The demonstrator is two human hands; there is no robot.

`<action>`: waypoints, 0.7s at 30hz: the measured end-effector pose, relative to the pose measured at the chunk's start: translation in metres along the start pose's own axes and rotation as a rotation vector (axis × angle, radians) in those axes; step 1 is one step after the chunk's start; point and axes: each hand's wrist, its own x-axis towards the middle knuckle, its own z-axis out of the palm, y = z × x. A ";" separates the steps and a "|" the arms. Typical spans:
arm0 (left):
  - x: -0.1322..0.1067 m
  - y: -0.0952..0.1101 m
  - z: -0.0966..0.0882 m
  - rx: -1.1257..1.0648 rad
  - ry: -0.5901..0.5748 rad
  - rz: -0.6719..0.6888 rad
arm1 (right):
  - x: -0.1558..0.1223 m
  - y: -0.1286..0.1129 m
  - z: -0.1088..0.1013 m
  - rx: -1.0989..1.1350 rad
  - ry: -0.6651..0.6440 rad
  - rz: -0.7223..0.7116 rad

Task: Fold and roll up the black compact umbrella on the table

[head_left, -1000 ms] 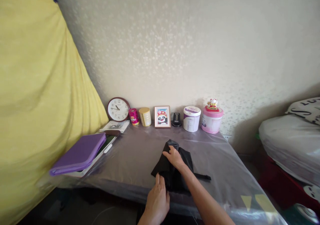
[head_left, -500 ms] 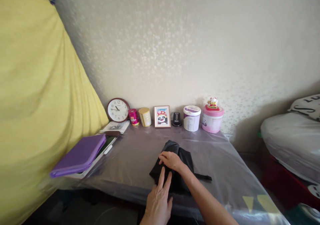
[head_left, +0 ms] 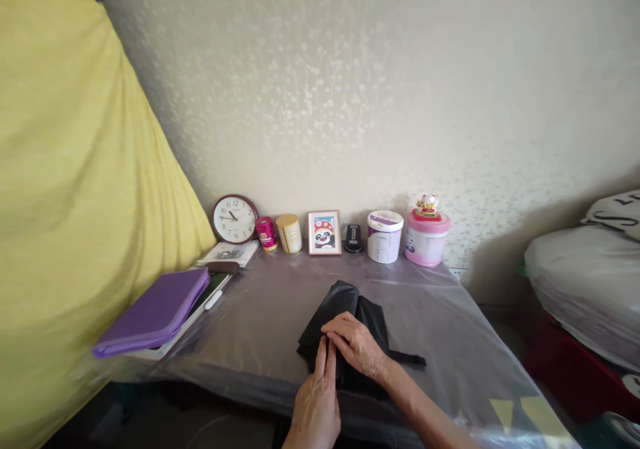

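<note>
A black umbrella (head_left: 327,302), its fabric loosely folded with pointed corners, lies near the table's front edge. A narrow black strap (head_left: 407,358) sticks out from it to the right. My left hand (head_left: 316,396) rests on the near part of the fabric, with two fingers stretched forward and lying flat. Over the middle of the umbrella my right hand (head_left: 356,342) is closed, its bent fingers gripping fabric just beyond the left fingertips. The two hands meet there, and the fabric under them is hidden.
Along the wall stand a clock (head_left: 235,219), a pink tin (head_left: 266,233), a yellow-lidded canister (head_left: 289,234), a framed panda picture (head_left: 325,233), a black stand (head_left: 354,238), a white tub (head_left: 385,237) and a pink-lidded tub (head_left: 427,240). A purple folder (head_left: 153,310) lies left.
My right hand has turned and come down closer to the left fingertips. The two fingers of my left hand have drawn together. The umbrella stays in place.
</note>
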 end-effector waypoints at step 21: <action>0.009 0.001 -0.005 -0.063 -0.112 -0.100 | 0.073 0.113 0.003 -0.211 -0.041 0.461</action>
